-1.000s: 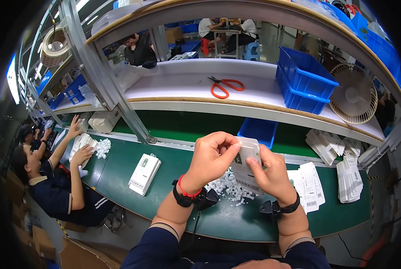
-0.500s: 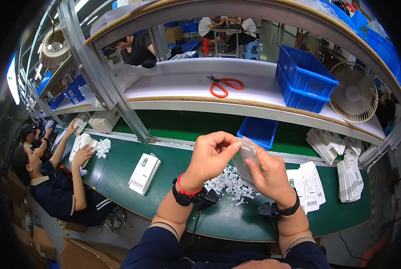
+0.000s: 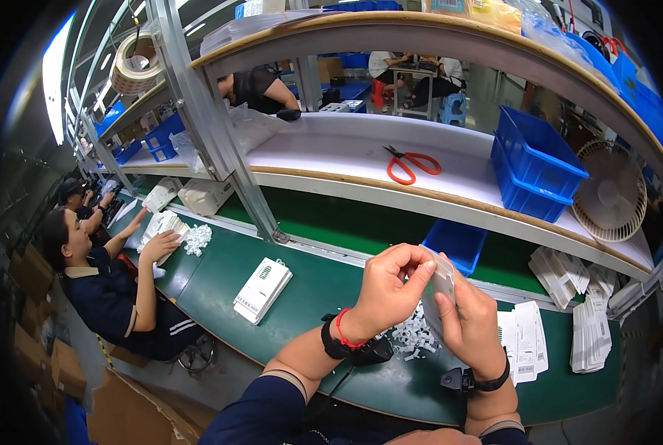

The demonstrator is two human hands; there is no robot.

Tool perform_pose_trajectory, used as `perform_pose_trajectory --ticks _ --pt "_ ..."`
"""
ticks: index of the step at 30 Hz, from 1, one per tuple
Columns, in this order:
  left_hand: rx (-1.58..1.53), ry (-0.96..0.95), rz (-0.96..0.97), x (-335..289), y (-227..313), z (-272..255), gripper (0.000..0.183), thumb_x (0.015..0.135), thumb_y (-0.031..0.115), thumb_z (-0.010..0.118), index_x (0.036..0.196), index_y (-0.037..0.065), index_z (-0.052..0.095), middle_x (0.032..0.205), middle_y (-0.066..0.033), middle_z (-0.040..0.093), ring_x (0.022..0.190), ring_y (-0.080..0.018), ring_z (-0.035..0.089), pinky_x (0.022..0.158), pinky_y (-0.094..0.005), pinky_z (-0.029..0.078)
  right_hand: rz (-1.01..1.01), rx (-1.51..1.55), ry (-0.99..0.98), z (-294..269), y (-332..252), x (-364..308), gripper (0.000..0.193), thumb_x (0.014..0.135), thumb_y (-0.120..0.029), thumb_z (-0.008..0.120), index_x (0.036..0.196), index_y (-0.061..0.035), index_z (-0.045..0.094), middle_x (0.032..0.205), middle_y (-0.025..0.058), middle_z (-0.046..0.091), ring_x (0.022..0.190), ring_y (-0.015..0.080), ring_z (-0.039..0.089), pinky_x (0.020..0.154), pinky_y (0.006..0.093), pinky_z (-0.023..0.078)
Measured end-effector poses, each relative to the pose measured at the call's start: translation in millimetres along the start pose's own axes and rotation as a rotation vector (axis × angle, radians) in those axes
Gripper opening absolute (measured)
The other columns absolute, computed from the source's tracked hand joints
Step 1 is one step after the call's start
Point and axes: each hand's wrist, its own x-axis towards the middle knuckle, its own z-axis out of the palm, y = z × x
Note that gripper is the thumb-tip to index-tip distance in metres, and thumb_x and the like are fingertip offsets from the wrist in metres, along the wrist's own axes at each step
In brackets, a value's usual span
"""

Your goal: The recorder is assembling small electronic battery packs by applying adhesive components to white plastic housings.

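A: Head view, both hands raised over the green conveyor belt (image 3: 309, 282). What has changed in the last second?

B: The small pale packet (image 3: 442, 285) has turned from facing the camera to edge-on; the work on it appears to be under way.

A: Grip?

B: Left hand (image 3: 387, 289) pinches its upper edge, fingers together; right hand (image 3: 472, 326) is closed around its lower side.

A: Appearance?

B: Flat, whitish, semi-translucent, held above a heap of small white parts (image 3: 413, 337). A white box (image 3: 262, 289) lies well to the left.
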Motion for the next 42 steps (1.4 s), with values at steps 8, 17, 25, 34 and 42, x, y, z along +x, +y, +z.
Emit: perform_pose_trajectory --ticks 8,17,25,34,42 --pt "0.212 0.091 0.206 -0.1 1.5 3.6 0.004 0.083 0.002 0.066 0.084 0.000 0.064 0.073 -0.0040 0.060 0.063 -0.0082 0.052 0.056 -0.0219 0.041 -0.033 0.004 0.050 0.5 -12.3 3.1 0.050 0.082 0.003 0.060 0.131 0.0034 0.050 0.095 0.0225 0.063 0.077 0.0333 0.064 0.069 0.0341 0.051" --pt "0.186 -0.235 0.374 3.0 18.4 -3.2 0.007 0.076 -0.001 0.070 0.080 0.000 0.063 0.074 -0.0088 0.064 0.064 -0.0199 0.059 0.060 -0.0301 0.046 0.050 0.348 0.076 -24.6 6.3 0.5 0.016 0.076 0.009 0.065 0.091 0.0050 0.067 0.090 0.0145 0.068 0.082 0.0193 0.065 0.077 0.0286 0.052" --pt "0.145 -0.339 0.388 4.1 15.8 -3.0 0.008 0.075 -0.001 0.070 0.080 0.000 0.064 0.075 -0.0097 0.065 0.066 -0.0234 0.060 0.064 -0.0314 0.047 0.147 0.447 0.120 -21.8 9.7 -0.8 0.013 0.072 0.009 0.064 0.081 0.0017 0.060 0.081 0.0085 0.064 0.078 0.0153 0.062 0.073 0.0257 0.049" --pt "0.052 -0.593 -0.091 7.6 9.9 -11.0 0.064 0.070 0.025 0.085 0.120 0.000 0.053 0.100 -0.0067 0.064 0.090 -0.0134 0.059 0.077 -0.0273 0.045 0.107 0.816 0.073 -26.2 16.7 0.4 0.015 0.075 0.011 0.052 0.081 -0.0024 0.048 0.081 0.0054 0.052 0.073 0.0100 0.049 0.070 0.0212 0.043" --pt "-0.234 -0.472 -0.305 4.0 9.6 -11.0 0.034 0.077 0.013 0.079 0.102 0.000 0.059 0.085 -0.0023 0.064 0.077 -0.0051 0.057 0.066 -0.0220 0.048 0.183 0.825 0.062 -25.8 28.6 3.9 0.008 0.080 0.007 0.057 0.084 0.0008 0.053 0.084 0.0055 0.056 0.075 0.0088 0.054 0.071 0.0208 0.045"
